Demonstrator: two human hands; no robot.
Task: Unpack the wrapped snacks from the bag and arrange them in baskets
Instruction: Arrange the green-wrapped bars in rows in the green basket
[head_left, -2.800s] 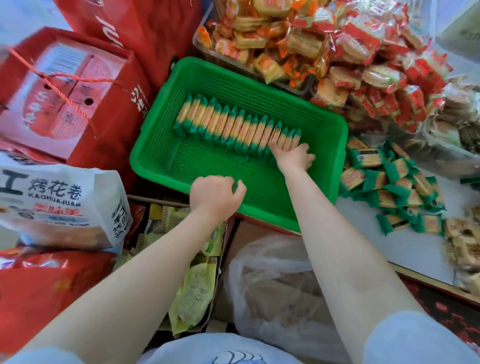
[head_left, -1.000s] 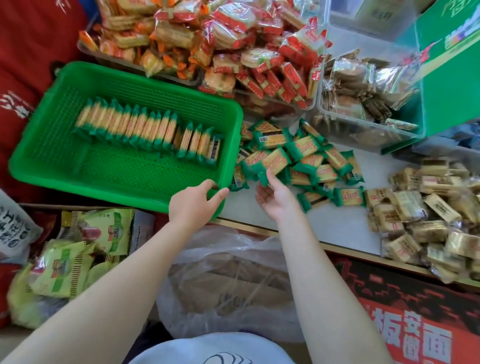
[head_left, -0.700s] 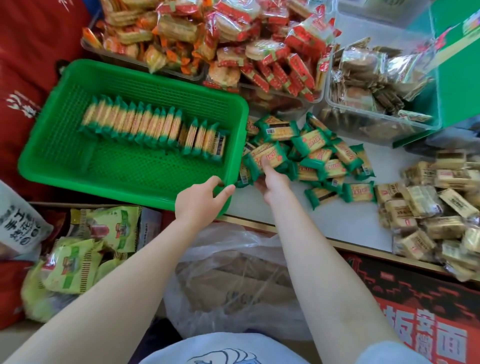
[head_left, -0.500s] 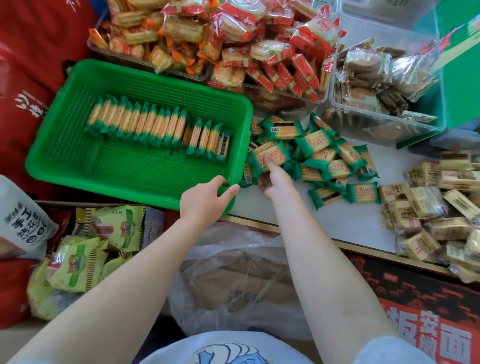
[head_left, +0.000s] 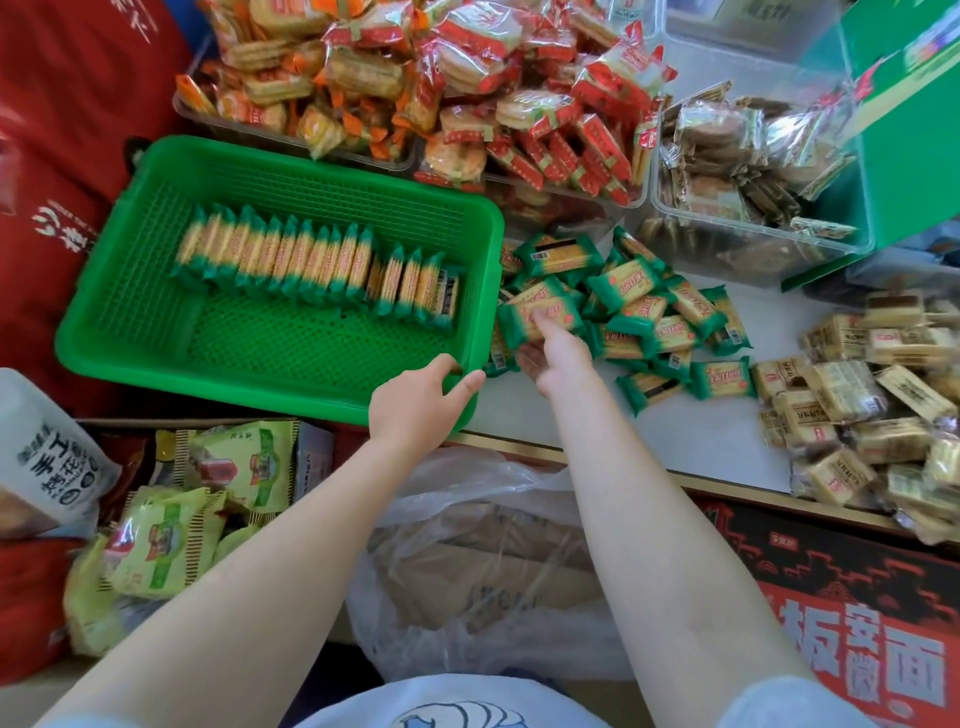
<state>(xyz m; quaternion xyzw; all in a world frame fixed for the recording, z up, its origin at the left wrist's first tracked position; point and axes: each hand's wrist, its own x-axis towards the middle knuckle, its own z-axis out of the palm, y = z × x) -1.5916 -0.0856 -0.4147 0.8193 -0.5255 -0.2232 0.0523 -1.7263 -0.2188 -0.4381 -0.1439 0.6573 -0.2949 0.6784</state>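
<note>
Beside the green plastic mesh basket (head_left: 130, 291), the right hand (head_left: 558, 353) pinches a green-wrapped biscuit packet (head_left: 540, 317). The left hand (head_left: 415, 405) grips the basket's near rim.

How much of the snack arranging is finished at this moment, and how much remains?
Done: one row of green-wrapped snacks stands on edge in the green basket. In hand: the right hand pinches one green packet from the loose pile; the left hand holds the basket rim. Left: that pile, and the basket's near half has room.
</note>
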